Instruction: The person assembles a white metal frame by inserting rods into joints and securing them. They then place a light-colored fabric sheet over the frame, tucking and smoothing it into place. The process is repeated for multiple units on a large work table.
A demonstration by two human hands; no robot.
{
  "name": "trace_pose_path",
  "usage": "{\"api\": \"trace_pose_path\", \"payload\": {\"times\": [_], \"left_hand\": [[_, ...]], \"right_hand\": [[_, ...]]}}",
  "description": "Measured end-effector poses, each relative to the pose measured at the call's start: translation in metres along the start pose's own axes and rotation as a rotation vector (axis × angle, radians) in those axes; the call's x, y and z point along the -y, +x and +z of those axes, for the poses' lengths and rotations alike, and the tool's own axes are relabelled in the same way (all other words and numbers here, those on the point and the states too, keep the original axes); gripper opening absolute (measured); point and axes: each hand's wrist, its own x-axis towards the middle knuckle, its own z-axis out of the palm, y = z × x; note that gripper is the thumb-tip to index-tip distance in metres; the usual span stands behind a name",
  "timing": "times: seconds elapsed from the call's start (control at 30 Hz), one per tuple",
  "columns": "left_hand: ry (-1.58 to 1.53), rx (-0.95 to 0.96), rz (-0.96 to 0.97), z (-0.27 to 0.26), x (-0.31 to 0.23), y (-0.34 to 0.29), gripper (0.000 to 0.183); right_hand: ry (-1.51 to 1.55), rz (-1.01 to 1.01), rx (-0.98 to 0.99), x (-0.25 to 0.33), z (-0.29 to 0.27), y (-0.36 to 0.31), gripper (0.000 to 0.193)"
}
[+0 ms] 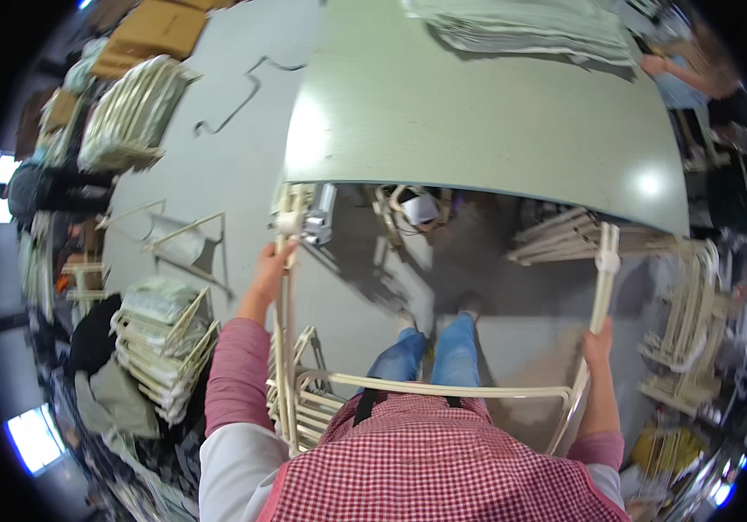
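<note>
A cream tubular metal frame (443,386) is held in front of my body, its crossbar running across my waist. My left hand (265,271) is closed round its left side tube, just below a pale plastic joint (288,224). The right side tube is in the grip of my right hand (598,344), below a matching joint (607,261). Both tube ends reach the near edge of a pale green table (478,122); whether they touch it I cannot tell. Some of my right fingers are hidden behind the tube.
Folded pale cloth (530,30) is stacked on the table's far side. Cream frames (565,239) lie under the table at right, with more stacked (686,322) beyond. Wrapped frames (165,335) stand at left. A bent rod (252,87) lies on the floor. Other people work nearby.
</note>
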Motion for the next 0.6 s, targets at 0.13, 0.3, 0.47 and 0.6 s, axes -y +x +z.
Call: {"api": "trace_pose_path", "payload": {"times": [0.13,0.3,0.47,0.6], "left_hand": [[-0.13,0.03,0.178,0.014,-0.027,0.028,0.087],[0.163,-0.04,0.418,0.027,-0.054,0.047,0.084],[-0.072,0.095,0.442,0.028,-0.061,0.066,0.077],[-0.054,0.051,0.448,0.025,-0.062,0.069,0.073]], "right_hand": [[-0.09,0.069,-0.035,-0.005,0.003,-0.001,0.055],[0.015,0.097,0.01,0.008,-0.007,0.001,0.04],[-0.043,0.144,0.051,0.027,-0.018,0.015,0.041],[-0.028,0.191,0.134,0.029,-0.019,0.027,0.042]]}}
